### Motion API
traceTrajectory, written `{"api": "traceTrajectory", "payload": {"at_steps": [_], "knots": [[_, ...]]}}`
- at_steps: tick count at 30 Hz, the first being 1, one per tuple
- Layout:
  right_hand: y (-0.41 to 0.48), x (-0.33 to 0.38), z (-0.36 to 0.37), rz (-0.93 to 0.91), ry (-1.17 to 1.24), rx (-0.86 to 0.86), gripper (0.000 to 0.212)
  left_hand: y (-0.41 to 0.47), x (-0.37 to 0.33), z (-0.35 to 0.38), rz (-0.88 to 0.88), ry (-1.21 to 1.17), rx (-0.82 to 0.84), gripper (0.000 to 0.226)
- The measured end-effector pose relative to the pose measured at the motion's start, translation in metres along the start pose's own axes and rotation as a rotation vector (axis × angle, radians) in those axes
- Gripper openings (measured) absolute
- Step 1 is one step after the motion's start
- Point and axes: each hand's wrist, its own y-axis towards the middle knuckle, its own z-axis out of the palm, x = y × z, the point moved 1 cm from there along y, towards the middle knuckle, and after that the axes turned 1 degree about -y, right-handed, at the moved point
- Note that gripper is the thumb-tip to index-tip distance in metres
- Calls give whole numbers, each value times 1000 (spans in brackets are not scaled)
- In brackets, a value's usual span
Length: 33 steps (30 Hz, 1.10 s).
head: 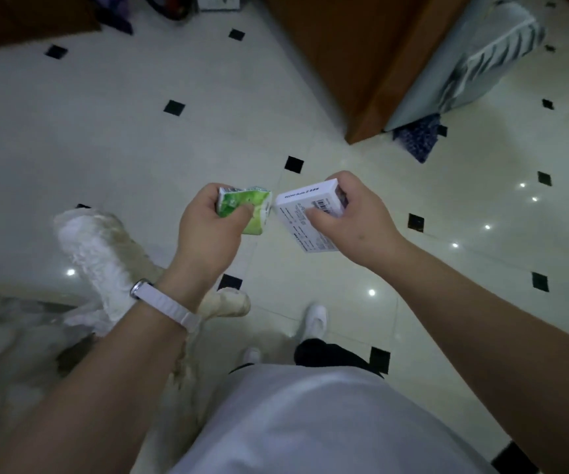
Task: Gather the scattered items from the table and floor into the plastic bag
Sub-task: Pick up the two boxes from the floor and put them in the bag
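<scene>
In the head view, a glossy cream tiled floor with small black diamond insets filled the room and mirrored ceiling lights as bright dots. The corner of a brown wooden piece of furniture stood at the upper right, with a pale striped cloth hanging beside it. A white furry animal stood at the left, blurred.

The left hand, with a white wristband behind it, gripped a crumpled green-and-white packet above the floor. Just beside it, the right hand pinched a white box. The box bore a barcode and small print too blurred to read.
</scene>
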Motion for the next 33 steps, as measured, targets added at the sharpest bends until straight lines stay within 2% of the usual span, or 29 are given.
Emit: {"api": "traceTrajectory", "payload": {"at_steps": [4,6,10,16,24,29,33], "knots": [[65,4,12,-77,-3,91,21,38,1,-4,-45,27,-117,5],[102,5,16,-112,11,134,22,59,-3,-2,-69,10,-182,12],[176,8,13,-160,46,225,23,104,-18,7,-118,47,-301,7],[270,24,0,-255,67,341,22,160,-44,17,-136,61,-454,17],[332,77,28,-384,89,497,23,192,-54,-17,-136,48,-674,17],[359,120,76,-434,59,589,22,210,-39,-56,-177,-21,-755,7],[382,162,121,-470,15,650,20,237,-26,-99,-182,-85,-830,10]]}}
